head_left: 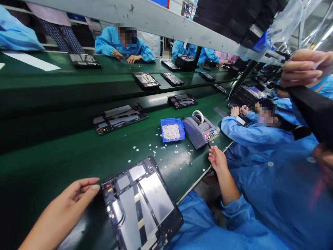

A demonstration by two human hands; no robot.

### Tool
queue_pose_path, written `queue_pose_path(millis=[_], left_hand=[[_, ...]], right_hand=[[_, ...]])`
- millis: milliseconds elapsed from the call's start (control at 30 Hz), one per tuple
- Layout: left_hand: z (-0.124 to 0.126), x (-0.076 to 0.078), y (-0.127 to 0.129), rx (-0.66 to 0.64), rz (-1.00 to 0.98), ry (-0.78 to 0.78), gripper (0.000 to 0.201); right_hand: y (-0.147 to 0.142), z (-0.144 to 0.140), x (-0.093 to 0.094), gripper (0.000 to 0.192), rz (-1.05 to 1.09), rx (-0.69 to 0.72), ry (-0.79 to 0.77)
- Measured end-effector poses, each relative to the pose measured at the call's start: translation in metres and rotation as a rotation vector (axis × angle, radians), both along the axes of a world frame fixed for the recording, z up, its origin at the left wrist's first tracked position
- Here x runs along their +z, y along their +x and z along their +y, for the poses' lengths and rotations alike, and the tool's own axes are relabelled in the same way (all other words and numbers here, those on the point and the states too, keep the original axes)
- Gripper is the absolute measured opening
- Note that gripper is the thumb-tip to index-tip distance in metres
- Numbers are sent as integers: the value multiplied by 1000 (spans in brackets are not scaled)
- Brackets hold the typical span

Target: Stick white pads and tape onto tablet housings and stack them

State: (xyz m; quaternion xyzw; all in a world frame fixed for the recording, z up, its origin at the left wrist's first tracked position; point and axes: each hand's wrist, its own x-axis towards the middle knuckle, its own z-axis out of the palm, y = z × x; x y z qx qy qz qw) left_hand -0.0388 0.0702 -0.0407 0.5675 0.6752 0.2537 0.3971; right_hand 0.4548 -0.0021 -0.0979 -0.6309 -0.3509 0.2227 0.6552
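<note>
Left hand: the left hand is being held open on the green bench, its fingertips touching the upper left corner of the opened tablet; nothing is being gripped.
Right hand: the right hand is being raised at the upper right edge of view, fingers curled closed around a small pale slip (what the slip is cannot be told).
Tablet: it is lying back-up at the bench's near edge, silver plates and black frame exposed.
Blue tray: it is being kept farther along the bench, filled with small white pieces, just beside a grey tape dispenser.
Scattered bits: white scraps are lying between tray and tablet.
Co-worker: another person's hand is resting near the dispenser, blue sleeve below.
</note>
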Motion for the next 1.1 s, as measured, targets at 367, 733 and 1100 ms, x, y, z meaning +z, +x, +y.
queue_pose_path(millis=[367,733,1100], left_hand=[[-19,20,11,98,45,65,33],[-59,39,118,-7,-669,24,32],[-62,36,20,205,-319,138,22]], right_hand=[[-37,-5,22,30,196,49,-42],[-227,1,66,18,235,704,-99],[-228,54,54,24,-847,980,143]])
